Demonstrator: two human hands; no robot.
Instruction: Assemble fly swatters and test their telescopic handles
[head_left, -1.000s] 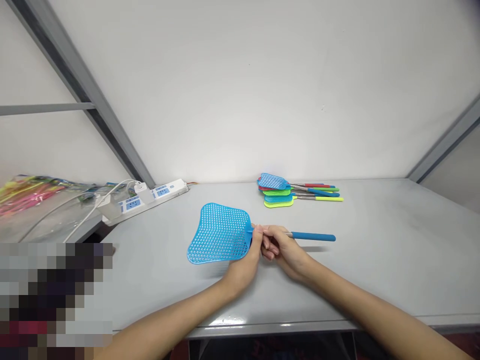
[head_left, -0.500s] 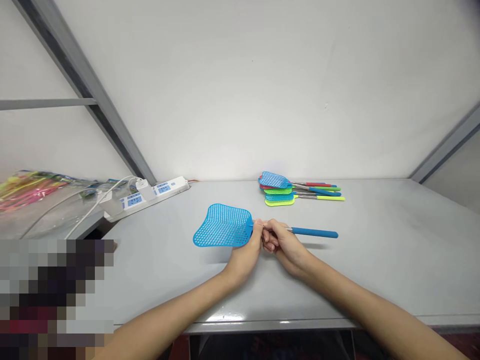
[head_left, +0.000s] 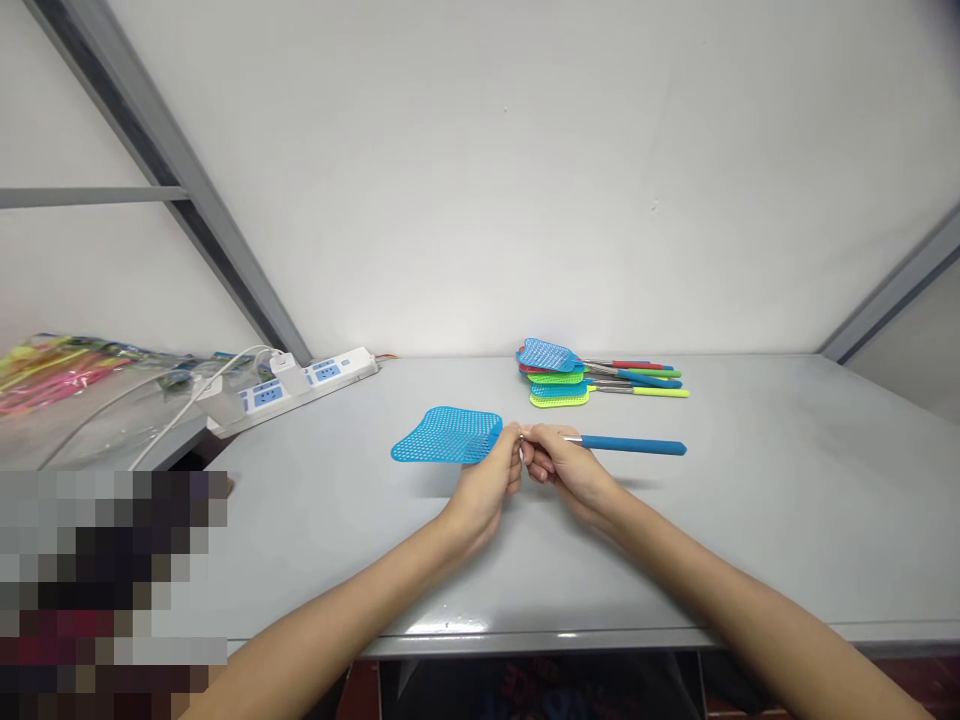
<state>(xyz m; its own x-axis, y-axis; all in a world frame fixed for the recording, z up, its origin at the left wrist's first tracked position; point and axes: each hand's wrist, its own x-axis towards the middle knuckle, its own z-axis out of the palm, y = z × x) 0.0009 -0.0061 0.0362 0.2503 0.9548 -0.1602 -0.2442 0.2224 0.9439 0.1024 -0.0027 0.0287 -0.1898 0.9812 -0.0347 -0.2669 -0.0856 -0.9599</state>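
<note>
Both my hands hold a blue fly swatter [head_left: 448,436] above the middle of the table. My left hand [head_left: 491,470] is closed at the neck, where the perforated head meets the metal rod. Right beside it, my right hand [head_left: 559,460] pinches the rod, and the blue handle sticks out to the right. The fingers hide most of the rod between them. Farther back, a pile of fly swatters [head_left: 559,376] in blue, red, green and yellow lies with the heads to the left and the handles to the right.
On the left, a white power strip [head_left: 300,385] with plugs and white cables lies along the grey table's [head_left: 750,500] edge. Beyond it, clear plastic bags [head_left: 75,370] hold colourful items. A white wall [head_left: 480,200] and grey metal posts close off the back. The lower left is blurred out.
The held swatter's head has tilted flatter, and its handle has risen slightly. My two hands have turned a little around the neck and rod. The pile lies as before.
</note>
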